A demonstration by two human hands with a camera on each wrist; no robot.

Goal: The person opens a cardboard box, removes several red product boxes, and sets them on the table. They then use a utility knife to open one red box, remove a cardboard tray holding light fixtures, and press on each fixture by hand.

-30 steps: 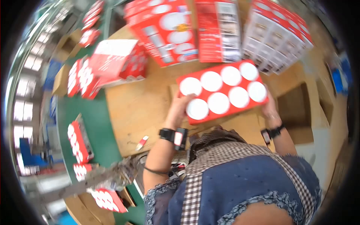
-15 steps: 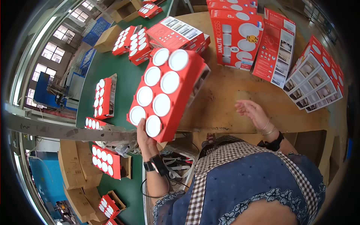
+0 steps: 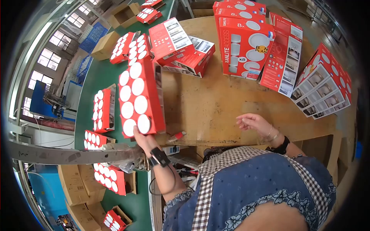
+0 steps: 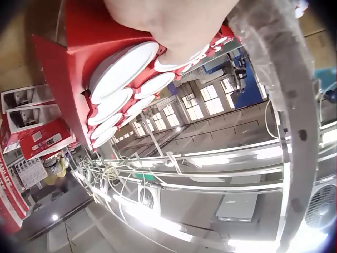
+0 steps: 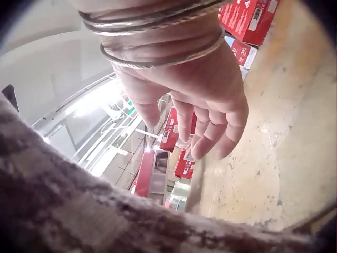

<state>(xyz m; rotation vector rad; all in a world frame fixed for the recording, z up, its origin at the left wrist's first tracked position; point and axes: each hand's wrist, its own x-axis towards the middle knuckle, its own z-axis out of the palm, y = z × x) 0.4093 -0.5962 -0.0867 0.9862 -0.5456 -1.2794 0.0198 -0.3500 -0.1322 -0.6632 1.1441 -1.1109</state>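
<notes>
Right hand (image 3: 256, 125), right of centre, empty, fingers loosely bent by counter (image 3: 208, 100). Left hand (image 3: 143, 142) grips near end of red box (image 3: 153, 104), left of centre; thumb over rim, probably steadying it one-handed. Box bright, crisp-edged, eight white discs (image 3: 140, 104) in two rows. Farther, cartons (image 3: 246, 50) upright, upper right, likely saving room.

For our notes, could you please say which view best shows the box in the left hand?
Head view: the red box shows eight white discs. The left wrist view is closer but oblique, the left hand covering part. I cannot identify it in the right wrist view.
</notes>
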